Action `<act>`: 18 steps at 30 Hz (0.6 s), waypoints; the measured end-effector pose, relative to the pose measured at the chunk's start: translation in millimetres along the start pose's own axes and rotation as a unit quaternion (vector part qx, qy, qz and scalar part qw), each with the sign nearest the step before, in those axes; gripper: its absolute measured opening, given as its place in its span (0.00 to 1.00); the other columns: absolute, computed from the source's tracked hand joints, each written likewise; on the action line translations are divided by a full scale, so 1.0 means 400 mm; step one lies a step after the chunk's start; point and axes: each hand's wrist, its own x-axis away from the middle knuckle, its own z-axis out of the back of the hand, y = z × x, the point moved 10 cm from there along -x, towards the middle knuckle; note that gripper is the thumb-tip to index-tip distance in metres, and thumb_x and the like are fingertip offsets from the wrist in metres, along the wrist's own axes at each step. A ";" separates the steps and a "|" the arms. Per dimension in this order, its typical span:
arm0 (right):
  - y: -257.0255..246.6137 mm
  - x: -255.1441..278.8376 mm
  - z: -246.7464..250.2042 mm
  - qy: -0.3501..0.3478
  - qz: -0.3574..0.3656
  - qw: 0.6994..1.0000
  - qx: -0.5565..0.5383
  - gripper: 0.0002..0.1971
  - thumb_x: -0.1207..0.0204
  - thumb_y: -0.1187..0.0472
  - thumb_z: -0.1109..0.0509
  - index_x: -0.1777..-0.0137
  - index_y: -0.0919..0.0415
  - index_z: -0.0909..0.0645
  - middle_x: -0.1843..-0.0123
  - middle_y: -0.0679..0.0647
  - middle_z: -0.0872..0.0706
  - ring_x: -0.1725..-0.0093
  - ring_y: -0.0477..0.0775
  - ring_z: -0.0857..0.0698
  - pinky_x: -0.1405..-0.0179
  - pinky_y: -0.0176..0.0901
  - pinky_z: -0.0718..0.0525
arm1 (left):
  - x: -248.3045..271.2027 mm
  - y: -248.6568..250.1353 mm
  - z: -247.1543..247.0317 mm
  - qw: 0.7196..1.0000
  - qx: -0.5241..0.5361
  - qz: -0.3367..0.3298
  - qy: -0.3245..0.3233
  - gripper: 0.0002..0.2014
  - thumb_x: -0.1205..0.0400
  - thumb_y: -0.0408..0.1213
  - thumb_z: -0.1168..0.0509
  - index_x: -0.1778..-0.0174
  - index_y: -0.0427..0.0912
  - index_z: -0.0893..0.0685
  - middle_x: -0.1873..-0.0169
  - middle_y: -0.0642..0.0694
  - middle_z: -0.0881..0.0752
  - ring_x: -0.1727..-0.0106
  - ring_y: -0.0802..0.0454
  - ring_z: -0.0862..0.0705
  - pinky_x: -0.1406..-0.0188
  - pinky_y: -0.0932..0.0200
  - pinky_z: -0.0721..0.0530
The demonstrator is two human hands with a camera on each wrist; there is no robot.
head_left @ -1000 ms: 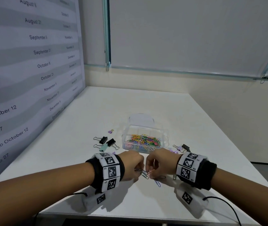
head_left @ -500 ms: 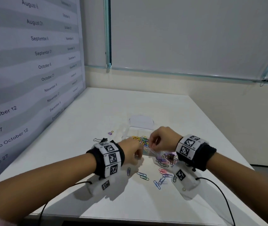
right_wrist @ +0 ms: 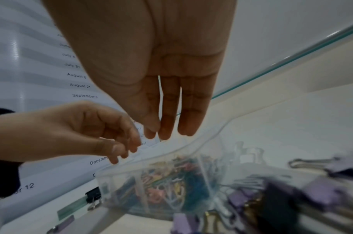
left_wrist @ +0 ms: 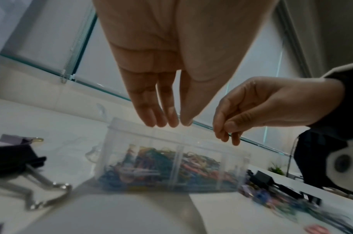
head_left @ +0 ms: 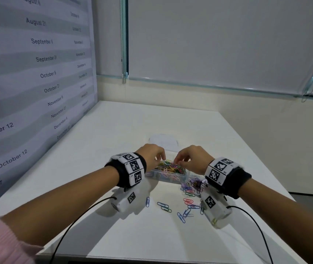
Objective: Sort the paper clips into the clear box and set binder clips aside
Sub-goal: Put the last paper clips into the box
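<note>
The clear box (head_left: 170, 178), full of coloured paper clips, stands mid-table. Both hands hover just above its open top. My left hand (head_left: 160, 159) hangs fingers-down over the box's left part, and in the left wrist view the left hand (left_wrist: 167, 124) holds nothing. My right hand (head_left: 177, 162) hangs over the right part; the right wrist view shows the right hand (right_wrist: 165, 134) with straight, empty fingers. Several loose paper clips (head_left: 164, 206) lie on the table in front of the box. Purple and black binder clips (head_left: 197, 182) sit at its right, and a black binder clip (left_wrist: 13, 159) at its left.
The box's clear lid (head_left: 163, 142) lies behind it. A calendar wall panel (head_left: 37, 82) borders the white table (head_left: 113, 130) on the left. Sensor cables (head_left: 79, 216) trail from both wrists toward the near edge.
Both hands rose from the loose clips near the front edge and moved forward over the box. Their fingers, earlier pinched together, now hang straight and empty.
</note>
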 end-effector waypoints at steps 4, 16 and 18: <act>0.029 0.053 0.003 -0.024 0.000 0.999 0.032 0.09 0.28 0.66 0.32 0.58 0.55 0.11 0.63 0.45 0.14 0.68 0.36 0.21 0.68 0.21 0.28 | 0.052 0.051 -0.028 0.998 -0.004 -0.054 -0.037 0.11 0.21 0.33 0.37 0.46 0.41 0.14 0.48 0.43 0.14 0.50 0.50 0.18 0.53 0.63 0.25; 0.064 0.100 -0.105 -0.105 -0.021 0.988 0.110 0.08 0.30 0.58 0.26 0.52 0.58 0.14 0.60 0.49 0.16 0.60 0.47 0.20 0.60 0.33 0.24 | 0.162 0.079 -0.180 0.976 -0.030 -0.065 -0.207 0.17 0.25 0.28 0.35 0.40 0.42 0.17 0.42 0.43 0.15 0.54 0.49 0.19 0.57 0.66 0.26; 0.044 0.102 -0.115 -0.115 -0.007 0.989 0.095 0.07 0.31 0.59 0.24 0.54 0.58 0.13 0.61 0.49 0.15 0.62 0.45 0.20 0.66 0.28 0.26 | 0.163 0.088 -0.182 0.976 -0.015 -0.068 -0.207 0.16 0.24 0.28 0.35 0.40 0.42 0.17 0.42 0.43 0.15 0.54 0.51 0.19 0.58 0.68 0.27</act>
